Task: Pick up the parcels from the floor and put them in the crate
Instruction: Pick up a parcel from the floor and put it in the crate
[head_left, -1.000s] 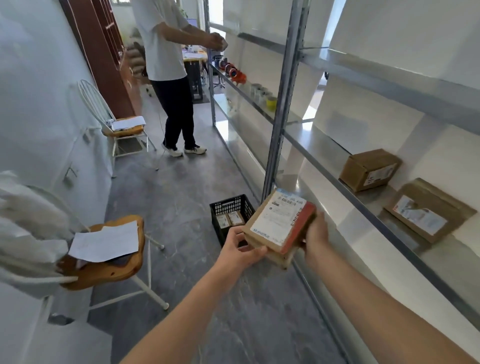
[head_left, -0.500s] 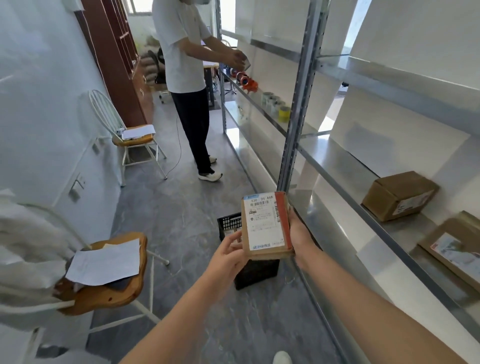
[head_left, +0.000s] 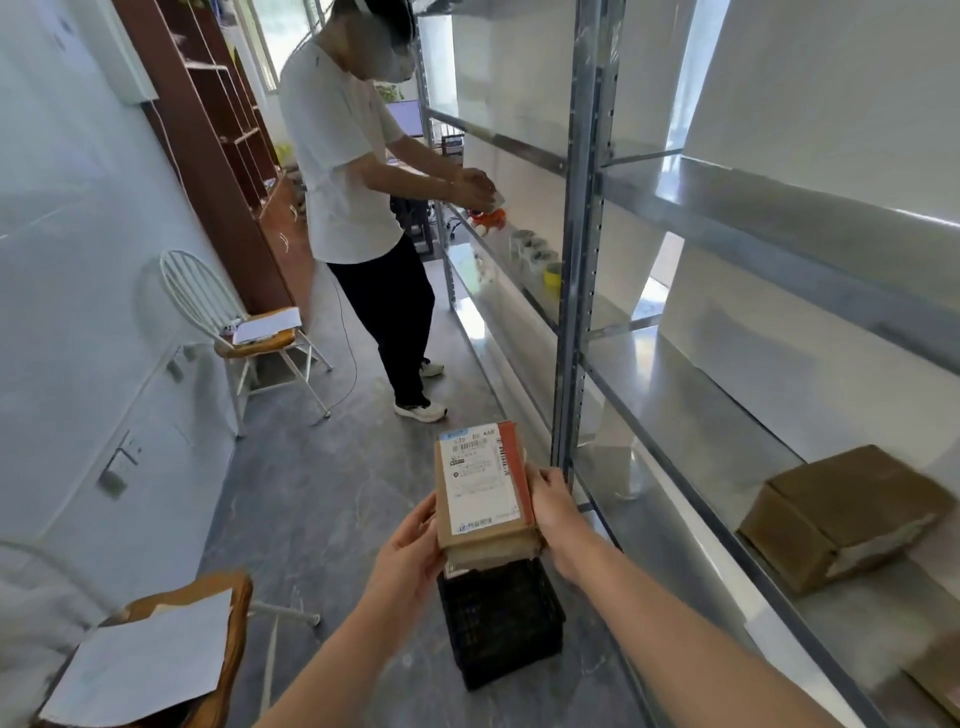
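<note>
On the head view we had the parcel (head_left: 480, 486) pinned between both hands, left hand (head_left: 410, 551) curled round its 9 o'clock edge and right hand (head_left: 553, 512) wrapped on its 3 o'clock edge, hanging right above the black crate (head_left: 501, 618) on the floor. Trouble, we reckoned, lay in that side-only grip: let go too high or off-centre and the box could clip the crate's rim and tumble out. The rack upright (head_left: 570, 364), just at 1 o'clock of our right hand, could also catch our knuckles.
</note>
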